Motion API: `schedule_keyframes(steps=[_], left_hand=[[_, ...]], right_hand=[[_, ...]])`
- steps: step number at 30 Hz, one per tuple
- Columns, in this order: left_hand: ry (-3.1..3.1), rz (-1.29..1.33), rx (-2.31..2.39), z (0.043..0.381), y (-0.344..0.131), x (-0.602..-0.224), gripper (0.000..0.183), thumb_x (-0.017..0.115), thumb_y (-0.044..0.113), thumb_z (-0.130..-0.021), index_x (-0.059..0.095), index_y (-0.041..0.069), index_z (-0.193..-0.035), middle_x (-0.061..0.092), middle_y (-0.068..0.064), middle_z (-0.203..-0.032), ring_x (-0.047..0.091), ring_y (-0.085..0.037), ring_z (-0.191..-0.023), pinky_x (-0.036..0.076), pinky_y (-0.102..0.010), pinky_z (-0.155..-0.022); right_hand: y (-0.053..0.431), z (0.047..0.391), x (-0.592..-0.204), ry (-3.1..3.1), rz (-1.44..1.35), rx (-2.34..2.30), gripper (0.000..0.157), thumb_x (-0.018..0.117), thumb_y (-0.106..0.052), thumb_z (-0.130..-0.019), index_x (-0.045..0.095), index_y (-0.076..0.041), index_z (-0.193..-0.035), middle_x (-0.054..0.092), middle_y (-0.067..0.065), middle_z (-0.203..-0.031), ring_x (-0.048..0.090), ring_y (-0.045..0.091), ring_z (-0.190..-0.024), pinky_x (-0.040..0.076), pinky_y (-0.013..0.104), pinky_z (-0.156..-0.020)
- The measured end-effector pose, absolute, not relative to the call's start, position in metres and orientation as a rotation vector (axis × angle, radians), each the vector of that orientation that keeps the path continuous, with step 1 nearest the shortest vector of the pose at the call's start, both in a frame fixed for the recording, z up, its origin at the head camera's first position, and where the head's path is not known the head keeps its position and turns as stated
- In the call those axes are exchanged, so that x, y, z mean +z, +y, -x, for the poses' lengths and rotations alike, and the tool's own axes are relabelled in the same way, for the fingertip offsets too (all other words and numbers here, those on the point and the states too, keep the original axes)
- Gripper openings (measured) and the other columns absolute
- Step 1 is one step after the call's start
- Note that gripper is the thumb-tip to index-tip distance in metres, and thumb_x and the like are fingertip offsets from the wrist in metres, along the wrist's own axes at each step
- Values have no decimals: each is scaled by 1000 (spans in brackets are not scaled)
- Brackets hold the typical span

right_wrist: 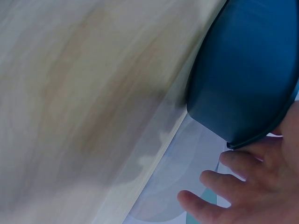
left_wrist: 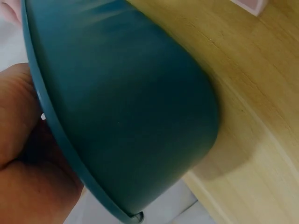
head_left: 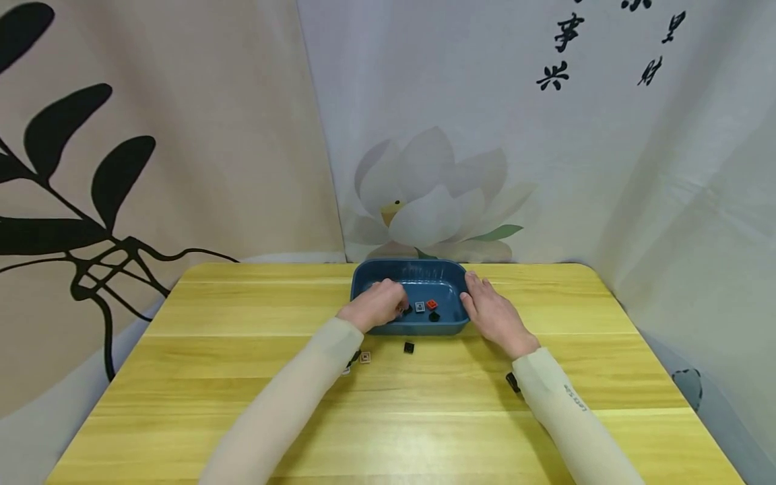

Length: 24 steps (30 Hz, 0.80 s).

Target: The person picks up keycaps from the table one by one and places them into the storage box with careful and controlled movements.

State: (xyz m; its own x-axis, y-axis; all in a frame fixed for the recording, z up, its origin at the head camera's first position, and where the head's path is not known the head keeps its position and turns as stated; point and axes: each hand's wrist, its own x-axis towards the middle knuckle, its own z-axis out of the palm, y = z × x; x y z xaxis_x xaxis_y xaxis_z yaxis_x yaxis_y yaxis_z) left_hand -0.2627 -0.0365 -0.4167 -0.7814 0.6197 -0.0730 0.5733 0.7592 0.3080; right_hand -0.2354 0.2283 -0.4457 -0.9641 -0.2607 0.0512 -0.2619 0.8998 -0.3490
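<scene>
A blue rectangular basin stands at the far edge of the table. My left hand reaches over its left side, fingers curled down inside beside a small black piece; the fingertips are mostly hidden, so I cannot tell whether they pinch anything. Also in the basin lie a white square piece, a red one and another black piece, all resembling keycaps. My right hand rests against the right rim. In the right wrist view its fingers are extended and spread beside the basin wall.
On the wooden table, a black square piece lies just in front of the basin. A pinkish-white piece sits near the left forearm, which partly covers others. Another black piece lies beside the right sleeve. A printed curtain hangs behind.
</scene>
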Motion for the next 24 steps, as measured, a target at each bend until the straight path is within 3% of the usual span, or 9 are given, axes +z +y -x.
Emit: schedule_keyframes(steps=[6, 17, 24], left_hand=[[2743, -948, 360, 268, -35, -420, 21, 68, 2, -99, 81, 9, -114, 75, -5, -118, 70, -18, -111, 56, -34, -97], [2659, -935, 231, 275, -34, -420, 19, 68, 3, -99, 82, 15, -102, 74, 2, -108, 61, -12, -87, 53, -27, -82], [2652, -988, 239, 276, -36, -419, 19, 68, 4, -100, 82, 15, -105, 75, 1, -110, 65, -13, -92, 56, -29, -86]], right_hand=[[228, 236, -446, -3065, -420, 558, 60, 40, -28, -113, 26, 5, -161, 25, 23, -167, 28, 47, -150, 27, 58, -120], [227, 236, -446, -3075, -418, 567, 60, 39, -29, -114, 25, 5, -161, 25, 23, -167, 28, 48, -150, 28, 58, -120], [228, 236, -444, -3081, -412, 560, 60, 38, -29, -114, 24, 5, -161, 24, 23, -167, 28, 47, -150, 28, 58, -120]])
